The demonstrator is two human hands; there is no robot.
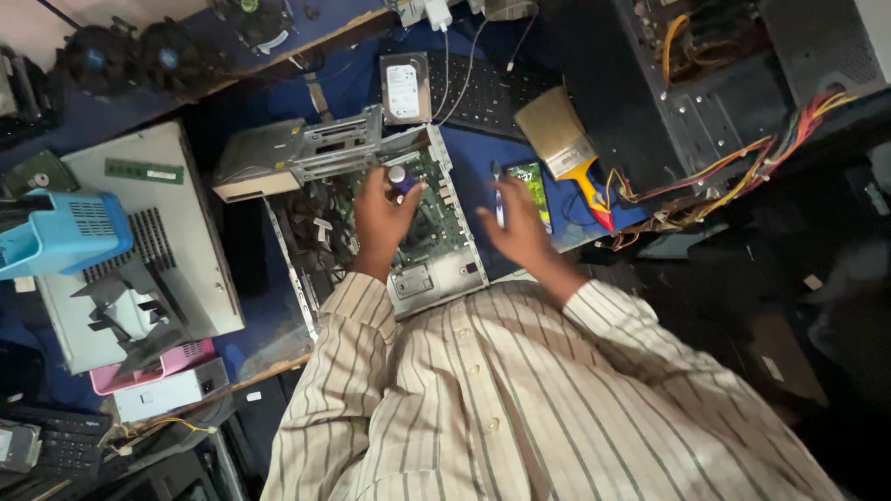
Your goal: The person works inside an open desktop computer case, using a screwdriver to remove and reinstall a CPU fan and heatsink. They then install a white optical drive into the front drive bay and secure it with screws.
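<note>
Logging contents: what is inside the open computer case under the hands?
Inside the open computer case: a green circuit board and black cables. The left hand covers the middle, so that part is hidden.

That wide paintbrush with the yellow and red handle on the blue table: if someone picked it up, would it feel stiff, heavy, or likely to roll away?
The paintbrush probably feels light for its size, since most of it is bristles. The bristles likely bend easily, while the handle looks rigid. Its head is flat and wide, so it should lie still on the table and not roll.

Paintbrush [564,148] beside a black keyboard [492,93]; hard drive [405,88] behind; blue plastic part [65,232] on a grey case panel [139,241].
</note>
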